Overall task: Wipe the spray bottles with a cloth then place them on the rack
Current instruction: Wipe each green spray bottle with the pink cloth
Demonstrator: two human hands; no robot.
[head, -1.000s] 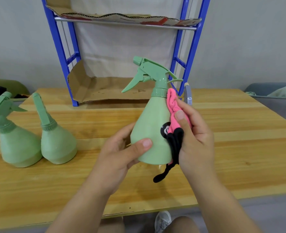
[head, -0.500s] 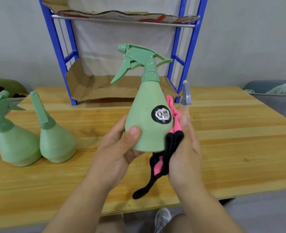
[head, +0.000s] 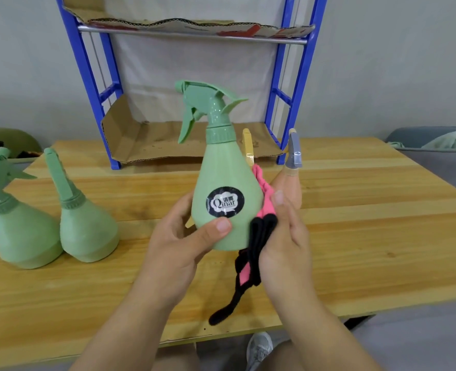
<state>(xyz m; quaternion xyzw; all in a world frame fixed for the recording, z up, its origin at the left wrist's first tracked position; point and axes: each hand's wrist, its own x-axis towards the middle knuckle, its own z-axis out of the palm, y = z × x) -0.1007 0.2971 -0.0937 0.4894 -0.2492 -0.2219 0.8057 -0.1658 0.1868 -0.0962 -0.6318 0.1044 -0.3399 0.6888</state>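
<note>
Our left hand [head: 178,245] grips upright pale-green plastic spray bottle [head: 221,178], nozzle pointing left; right hand [head: 285,245] pinches pink-and-black cloth [head: 261,231] against bottle's side.

The spray bottle [head: 227,167] at centre frame is pale green plastic, smooth with a soft satin sheen. Its round label [head: 224,202] is a glossy black sticker. The cloth [head: 261,234] against the bottle's right side is soft fabric, pink with fuzzy black edging. At left, the far-left bottle [head: 20,236] and the bottle beside it [head: 87,231] are the same green plastic with ribbed collars. The table [head: 368,236] is pale, lightly varnished wood with visible grain. The rack [head: 300,84], upper frame, is blue painted metal with a shiny bare-metal crossbar [head: 194,34]. It is lined with matt brown corrugated cardboard [head: 152,140].
</note>
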